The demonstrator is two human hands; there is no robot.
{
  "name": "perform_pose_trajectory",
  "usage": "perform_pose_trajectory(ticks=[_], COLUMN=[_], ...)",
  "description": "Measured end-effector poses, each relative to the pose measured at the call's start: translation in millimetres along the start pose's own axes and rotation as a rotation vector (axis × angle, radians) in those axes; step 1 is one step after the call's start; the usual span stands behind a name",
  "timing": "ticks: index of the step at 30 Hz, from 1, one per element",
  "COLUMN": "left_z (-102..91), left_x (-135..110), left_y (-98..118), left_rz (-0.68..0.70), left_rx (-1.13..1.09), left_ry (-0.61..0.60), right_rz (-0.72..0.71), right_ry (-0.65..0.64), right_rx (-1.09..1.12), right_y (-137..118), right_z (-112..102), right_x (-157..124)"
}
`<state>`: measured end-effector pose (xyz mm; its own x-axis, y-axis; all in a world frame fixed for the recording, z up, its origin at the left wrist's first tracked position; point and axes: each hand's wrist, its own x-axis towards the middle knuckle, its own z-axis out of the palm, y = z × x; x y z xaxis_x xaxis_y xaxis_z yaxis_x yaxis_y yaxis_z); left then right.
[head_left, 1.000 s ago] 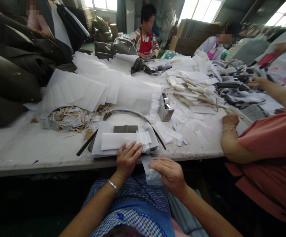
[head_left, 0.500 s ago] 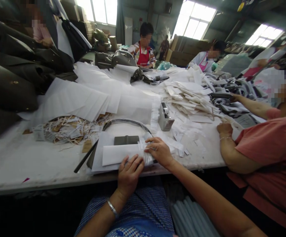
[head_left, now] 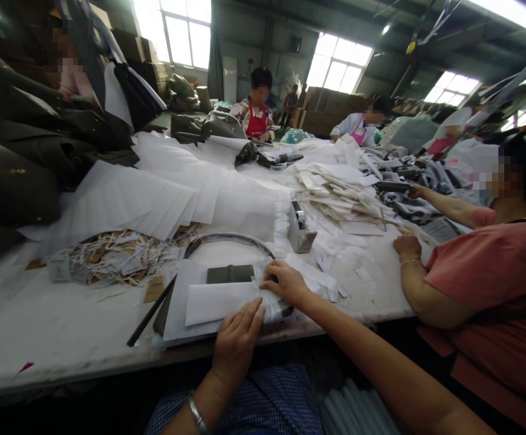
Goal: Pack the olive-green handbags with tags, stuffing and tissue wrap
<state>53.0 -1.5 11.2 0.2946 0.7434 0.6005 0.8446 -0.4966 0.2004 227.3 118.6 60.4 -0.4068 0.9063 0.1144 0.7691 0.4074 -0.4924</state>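
Note:
In front of me a dark olive bag (head_left: 230,274) lies on the table, mostly covered by white sheets, with its wrapped handle (head_left: 227,236) arching away from me. A folded white paper strip (head_left: 215,302) rests across it. My left hand (head_left: 240,332) lies on the strip's near right end, fingers stretched and close together. Beside it, my right hand (head_left: 285,283) has curled fingers pinching thin, see-through white wrapping (head_left: 269,308) at the bag's right side. Exactly what sits between those fingertips is partly hidden. A dark strap (head_left: 152,311) sticks out at the left.
A grey tape dispenser (head_left: 301,228) stands behind my right hand. Stringed tags (head_left: 122,257) are heaped to the left, below fanned white sheets (head_left: 131,196). Folded paper strips (head_left: 335,190) pile up behind. At right, a co-worker in a salmon shirt (head_left: 480,272) leans on the table.
My right hand's fingers have drawn in from spread to curled on the wrapping. My left hand has straightened a little beside it. The whole view has shifted slightly.

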Motion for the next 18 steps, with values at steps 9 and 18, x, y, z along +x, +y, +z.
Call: perform_pose_trajectory(ticks=[9,18], left_z=[-7.6,-7.7], left_x=[14,15], left_y=[3,6], left_rz=[0.028,-0.024], left_rx=[0.175,0.165], left_ry=[-0.162,-0.181], right_rz=[0.041,-0.033], right_ry=[0.086,0.397], right_rx=[-0.085,0.068], right_y=[-8,31], right_z=[6,-36], right_x=[8,18])
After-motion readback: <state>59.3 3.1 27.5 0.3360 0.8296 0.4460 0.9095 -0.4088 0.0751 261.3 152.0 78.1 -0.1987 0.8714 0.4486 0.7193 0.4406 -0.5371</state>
